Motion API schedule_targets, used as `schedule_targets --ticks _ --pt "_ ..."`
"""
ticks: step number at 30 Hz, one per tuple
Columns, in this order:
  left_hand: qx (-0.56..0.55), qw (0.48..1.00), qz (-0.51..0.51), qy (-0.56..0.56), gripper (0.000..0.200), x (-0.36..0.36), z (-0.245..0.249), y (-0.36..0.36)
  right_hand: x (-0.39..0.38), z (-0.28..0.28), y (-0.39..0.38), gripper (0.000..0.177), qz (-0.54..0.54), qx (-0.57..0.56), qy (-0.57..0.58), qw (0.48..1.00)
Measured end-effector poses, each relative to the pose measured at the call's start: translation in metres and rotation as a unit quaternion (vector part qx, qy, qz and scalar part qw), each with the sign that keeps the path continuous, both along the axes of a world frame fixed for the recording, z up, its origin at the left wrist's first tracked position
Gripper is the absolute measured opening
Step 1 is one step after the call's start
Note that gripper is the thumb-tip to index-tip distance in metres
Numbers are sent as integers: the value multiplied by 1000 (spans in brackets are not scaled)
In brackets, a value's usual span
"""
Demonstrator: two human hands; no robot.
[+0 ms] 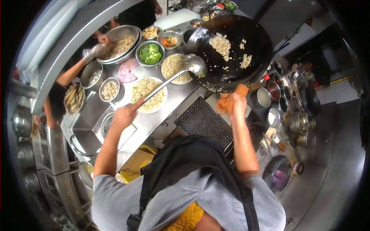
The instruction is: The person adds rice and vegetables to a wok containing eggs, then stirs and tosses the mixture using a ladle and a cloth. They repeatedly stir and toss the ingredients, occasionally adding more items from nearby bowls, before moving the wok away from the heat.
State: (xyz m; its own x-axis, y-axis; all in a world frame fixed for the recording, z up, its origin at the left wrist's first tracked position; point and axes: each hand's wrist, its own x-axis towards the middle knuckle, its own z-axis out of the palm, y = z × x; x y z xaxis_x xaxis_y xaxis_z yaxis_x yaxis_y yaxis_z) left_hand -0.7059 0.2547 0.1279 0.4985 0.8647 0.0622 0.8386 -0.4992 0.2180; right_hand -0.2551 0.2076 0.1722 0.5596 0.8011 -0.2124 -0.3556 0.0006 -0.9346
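My left hand [125, 115] is wrapped round the handle of a metal ladle [194, 64]. The ladle's bowl is at the near left rim of a large black wok [254, 38], over a plate of fried rice [172, 66]. Clumps of fried rice [221, 46] lie inside the tilted wok, with loose grains around them. An orange cloth [224, 104] is bunched in my right hand [237, 104], which grips it against the wok's near edge; whatever handle is under it is hidden. Another plate of fried rice [148, 92] sits on the steel counter beside the ladle's handle.
Bowls of broccoli [150, 54], cut vegetables [169, 40] and shrimp [109, 89] stand on the counter [177, 98]. Another person's gloved hand [93, 52] is at a large metal bowl [133, 49]. Several seasoning pots [263, 97] stand at the right. A sink [90, 119] lies left.
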Motion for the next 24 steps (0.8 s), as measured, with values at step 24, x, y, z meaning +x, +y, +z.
schedule_targets --ticks 24 --pt "-320 885 -178 -287 40 311 -21 -132 89 -27 -408 49 -309 -17 176 935"
